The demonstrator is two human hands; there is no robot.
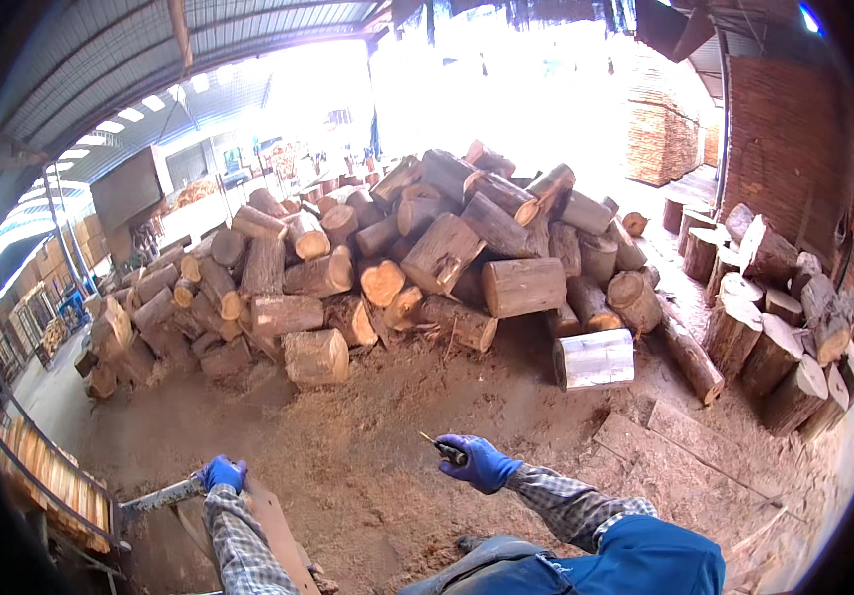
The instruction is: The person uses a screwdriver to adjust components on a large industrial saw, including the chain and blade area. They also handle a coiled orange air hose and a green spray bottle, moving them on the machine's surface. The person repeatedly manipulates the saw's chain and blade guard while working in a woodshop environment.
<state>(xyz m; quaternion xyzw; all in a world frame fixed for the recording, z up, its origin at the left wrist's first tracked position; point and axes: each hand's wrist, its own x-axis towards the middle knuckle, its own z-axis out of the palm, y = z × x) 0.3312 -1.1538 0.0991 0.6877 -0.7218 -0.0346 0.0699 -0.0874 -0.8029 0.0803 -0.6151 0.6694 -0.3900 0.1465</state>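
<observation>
Blue-gloved right hand closed around a small dark tool, thin tip angled up and leftward, above sawdust-strewn ground and well apart from the log pile. Lower and farther left, equally blue-gloved left hand curled at the end of a grey metal bar; whether gripping or merely resting, impossible to tell. Ahead, one pale-sided log lying just before the log pile, with upright log sections clustered at far right.
</observation>
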